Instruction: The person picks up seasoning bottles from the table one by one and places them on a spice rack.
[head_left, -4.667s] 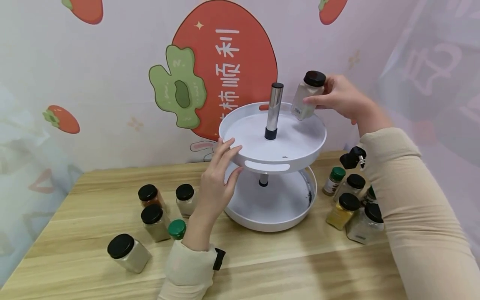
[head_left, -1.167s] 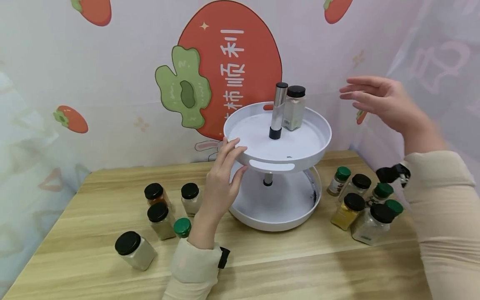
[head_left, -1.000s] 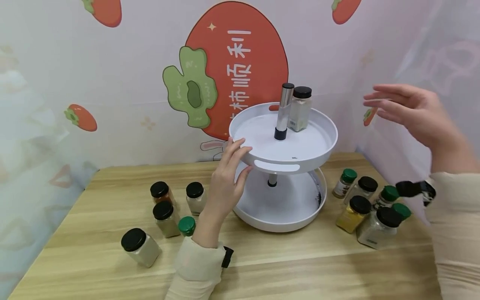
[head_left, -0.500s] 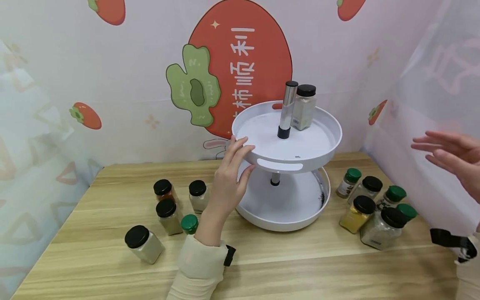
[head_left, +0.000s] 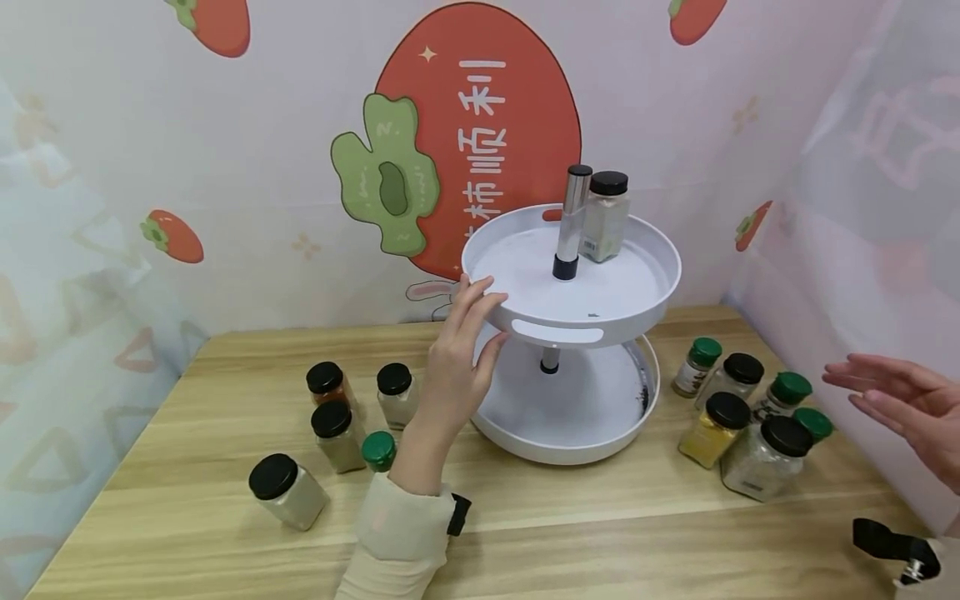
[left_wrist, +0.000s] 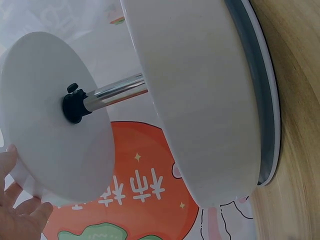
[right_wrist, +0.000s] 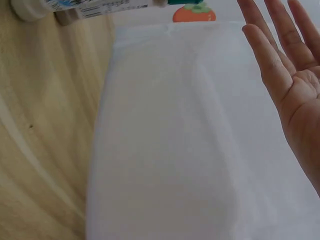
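A two-tier white turntable tray stands on the wooden table. In the head view my left hand (head_left: 453,358) rests its fairly straight fingertips on the left rim of the upper tray (head_left: 652,312), the thumb spread lower. From below, the left wrist view shows these fingers (left_wrist: 31,206) at the tray's edge. On the upper tray, behind the metal post (head_left: 573,212), a clear square jar (head_left: 606,223) with a black lid stands upright. My right hand (head_left: 911,404) hovers at the right, palm sideways, fingers extended, holding nothing. Nearest to it are green-lidded spice bottles (head_left: 789,390).
Right of the turntable several jars cluster, including a yellow-filled jar (head_left: 708,433) and a large clear jar (head_left: 761,467). At left stand more jars, among them a pale-filled jar (head_left: 300,504) and a green-lidded bottle (head_left: 378,450). The lower tray (head_left: 558,450) sits beneath. A patterned backdrop hangs behind.
The right hand has set the black-lidded jar on the upper tray, let go, then moved right and down. The left hand has stayed at the rim.
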